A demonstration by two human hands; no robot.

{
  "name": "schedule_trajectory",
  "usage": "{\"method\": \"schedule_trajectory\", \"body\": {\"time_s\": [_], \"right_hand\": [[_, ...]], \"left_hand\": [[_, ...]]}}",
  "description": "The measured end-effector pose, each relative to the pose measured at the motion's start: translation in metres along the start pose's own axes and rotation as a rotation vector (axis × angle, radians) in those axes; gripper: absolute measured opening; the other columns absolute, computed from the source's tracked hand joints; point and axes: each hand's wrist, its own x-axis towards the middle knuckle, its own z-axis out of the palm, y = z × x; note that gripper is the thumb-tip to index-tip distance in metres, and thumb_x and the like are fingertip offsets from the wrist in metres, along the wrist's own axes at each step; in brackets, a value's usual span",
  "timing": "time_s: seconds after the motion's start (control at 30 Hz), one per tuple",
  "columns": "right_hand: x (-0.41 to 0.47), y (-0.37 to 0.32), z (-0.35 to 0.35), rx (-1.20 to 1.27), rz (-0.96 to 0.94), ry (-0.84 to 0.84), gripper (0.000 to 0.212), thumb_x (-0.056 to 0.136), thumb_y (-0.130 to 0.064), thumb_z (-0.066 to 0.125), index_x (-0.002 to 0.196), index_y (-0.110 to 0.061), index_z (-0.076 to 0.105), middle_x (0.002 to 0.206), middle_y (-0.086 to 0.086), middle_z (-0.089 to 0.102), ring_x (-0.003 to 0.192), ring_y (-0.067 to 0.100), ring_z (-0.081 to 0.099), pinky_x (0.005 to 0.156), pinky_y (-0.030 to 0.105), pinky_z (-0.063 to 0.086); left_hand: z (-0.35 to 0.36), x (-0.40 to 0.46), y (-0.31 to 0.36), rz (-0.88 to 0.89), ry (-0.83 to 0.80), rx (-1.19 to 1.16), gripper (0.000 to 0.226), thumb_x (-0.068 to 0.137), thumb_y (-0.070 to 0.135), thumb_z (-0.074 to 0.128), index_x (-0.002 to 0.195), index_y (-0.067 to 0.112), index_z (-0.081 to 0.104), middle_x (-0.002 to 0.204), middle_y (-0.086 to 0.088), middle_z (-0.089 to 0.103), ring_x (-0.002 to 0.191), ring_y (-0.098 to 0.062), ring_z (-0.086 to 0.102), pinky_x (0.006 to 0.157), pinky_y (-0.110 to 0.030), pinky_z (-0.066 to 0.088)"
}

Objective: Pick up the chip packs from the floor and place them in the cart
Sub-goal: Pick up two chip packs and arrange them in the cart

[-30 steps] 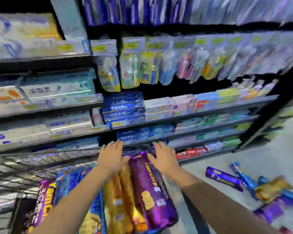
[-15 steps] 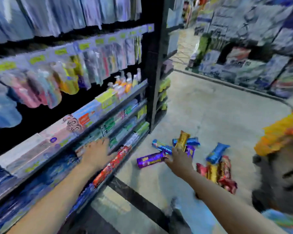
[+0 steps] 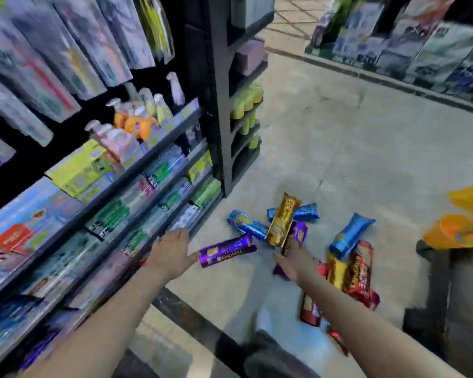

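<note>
Several chip packs lie scattered on the floor: a purple pack (image 3: 227, 250), a gold pack (image 3: 282, 220), blue packs (image 3: 350, 236) and red packs (image 3: 359, 271). My left hand (image 3: 170, 251) reaches out flat with fingers apart, just left of the purple pack. My right hand (image 3: 296, 259) is stretched down over the pile, its fingers at the lower end of the gold pack and a purple pack beneath; whether it grips one is unclear. The cart is outside the view.
A dark shelf unit (image 3: 153, 148) full of boxes and bottles runs along the left, ending in a black post (image 3: 219, 132). Another stocked shelf (image 3: 410, 50) crosses the far right. A dark blurred shape with yellow-orange packs (image 3: 456, 230) sits at the right edge.
A second ago both hands rested on packs in the cart. The view then swung right to the floor, and both hands have moved closer to the scattered packs.
</note>
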Motion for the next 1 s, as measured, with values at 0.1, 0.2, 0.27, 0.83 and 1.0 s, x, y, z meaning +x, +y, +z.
{"method": "schedule_trajectory", "body": {"time_s": [0.1, 0.2, 0.27, 0.83, 1.0], "right_hand": [[0.047, 0.016, -0.009, -0.002, 0.072, -0.08, 0.06, 0.087, -0.052, 0.053, 0.132, -0.014, 0.044, 0.131, 0.017, 0.052, 0.121, 0.037, 0.051, 0.101, 0.045, 0.041], [0.091, 0.03, -0.007, 0.036, 0.153, -0.118, 0.059, 0.087, -0.048, 0.056, 0.134, -0.014, 0.043, 0.132, 0.016, 0.052, 0.122, 0.036, 0.05, 0.101, 0.045, 0.041], [0.125, 0.037, 0.0, 0.095, 0.192, -0.121, 0.058, 0.088, -0.043, 0.058, 0.134, -0.009, 0.046, 0.134, 0.017, 0.052, 0.124, 0.036, 0.049, 0.1, 0.044, 0.041], [0.492, 0.131, 0.246, 0.495, 0.38, 0.009, 0.124, 0.049, -0.088, 0.06, 0.143, -0.01, 0.036, 0.136, 0.015, 0.051, 0.124, 0.032, 0.05, 0.102, 0.05, 0.043], [0.57, 0.124, 0.299, 0.525, 0.413, 0.137, 0.131, 0.055, -0.077, 0.069, 0.152, -0.013, 0.009, 0.152, 0.017, 0.029, 0.138, 0.036, 0.033, 0.11, 0.051, 0.034]], "left_hand": [[0.014, 0.05, 0.024, 0.011, -0.064, 0.031, 0.075, 0.091, 0.052, 0.047, 0.147, 0.009, 0.023, 0.152, -0.01, 0.031, 0.14, -0.027, 0.029, 0.111, -0.042, 0.03], [0.045, 0.096, 0.039, 0.054, -0.109, 0.065, 0.072, 0.089, 0.051, 0.049, 0.144, 0.011, 0.028, 0.146, -0.008, 0.038, 0.136, -0.025, 0.035, 0.11, -0.039, 0.031], [0.071, 0.129, 0.044, 0.053, -0.159, 0.074, 0.074, 0.088, 0.053, 0.049, 0.145, 0.012, 0.026, 0.147, -0.008, 0.038, 0.136, -0.026, 0.036, 0.111, -0.041, 0.03], [0.365, 0.451, 0.015, -0.008, -0.254, -0.023, 0.071, 0.071, 0.049, 0.07, 0.128, 0.012, 0.05, 0.126, -0.006, 0.059, 0.117, -0.027, 0.056, 0.094, -0.034, 0.042], [0.47, 0.526, 0.0, 0.016, -0.256, 0.028, 0.101, 0.05, 0.055, 0.084, 0.128, -0.001, 0.052, 0.126, -0.018, 0.058, 0.113, -0.032, 0.06, 0.094, -0.039, 0.051]]}}
